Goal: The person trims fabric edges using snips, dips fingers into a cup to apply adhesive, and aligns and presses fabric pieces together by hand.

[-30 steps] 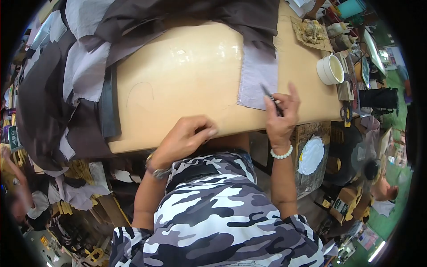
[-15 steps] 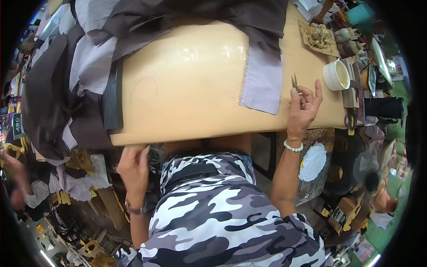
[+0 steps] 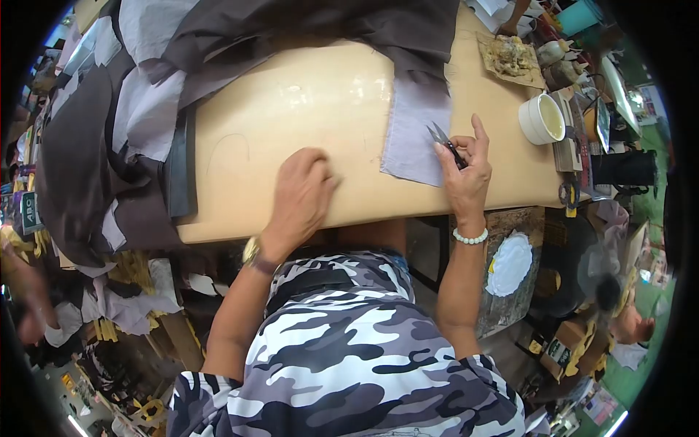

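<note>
My right hand (image 3: 468, 171) is closed around a pair of thread snips (image 3: 445, 143), with its index finger stretched up. The pointed metal blades of the snips are parted, over the pale lilac fabric panel (image 3: 413, 149). That panel hangs from a large dark brown cloth (image 3: 313, 25) at the back of the tan work table (image 3: 233, 207). Above the table's front part my left hand (image 3: 302, 193) has curled fingers, smeared by motion; whether anything is between them does not show. A loose thread (image 3: 229, 137) lies on the table to its left.
More dark cloth (image 3: 87, 153) drapes over the table's left end, beside a dark strip (image 3: 182, 167). On the right stand a white tub (image 3: 542, 119) and a stained board (image 3: 510, 62). A roll of tape (image 3: 569, 191) sits at the right edge.
My left hand has risen from below the table edge and moved right, over the tabletop. My right hand has shifted left with the snips, whose blades now lie over the lilac panel.
</note>
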The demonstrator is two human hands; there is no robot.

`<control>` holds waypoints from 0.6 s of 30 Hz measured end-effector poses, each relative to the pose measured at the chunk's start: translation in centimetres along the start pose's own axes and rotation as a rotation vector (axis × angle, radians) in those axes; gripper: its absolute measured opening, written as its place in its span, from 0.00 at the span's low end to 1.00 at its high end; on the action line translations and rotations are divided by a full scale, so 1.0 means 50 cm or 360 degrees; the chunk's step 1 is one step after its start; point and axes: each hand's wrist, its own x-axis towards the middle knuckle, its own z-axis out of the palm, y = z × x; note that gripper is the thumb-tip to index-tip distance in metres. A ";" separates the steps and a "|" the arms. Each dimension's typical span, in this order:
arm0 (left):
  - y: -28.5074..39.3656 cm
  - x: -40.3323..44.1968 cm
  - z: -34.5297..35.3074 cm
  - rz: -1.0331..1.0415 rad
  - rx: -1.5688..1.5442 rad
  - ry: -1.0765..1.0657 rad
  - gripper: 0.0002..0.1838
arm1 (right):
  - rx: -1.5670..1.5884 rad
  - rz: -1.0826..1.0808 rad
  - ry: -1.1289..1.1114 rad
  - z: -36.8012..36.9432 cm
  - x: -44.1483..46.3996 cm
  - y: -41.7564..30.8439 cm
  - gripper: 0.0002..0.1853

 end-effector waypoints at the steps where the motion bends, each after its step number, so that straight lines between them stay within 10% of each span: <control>1: -0.004 -0.033 -0.021 -0.0057 0.0117 0.0037 0.07 | 0.0011 0.0002 0.0002 0.000 -0.001 0.001 0.36; 13: -0.072 -0.362 -0.174 -0.0964 0.0645 0.0645 0.12 | 0.0114 0.0207 -0.0042 0.000 0.003 -0.008 0.34; 18: -0.121 -0.176 -0.219 -0.0461 0.0749 0.0818 0.17 | 0.0101 0.0223 -0.0048 -0.001 0.002 -0.011 0.34</control>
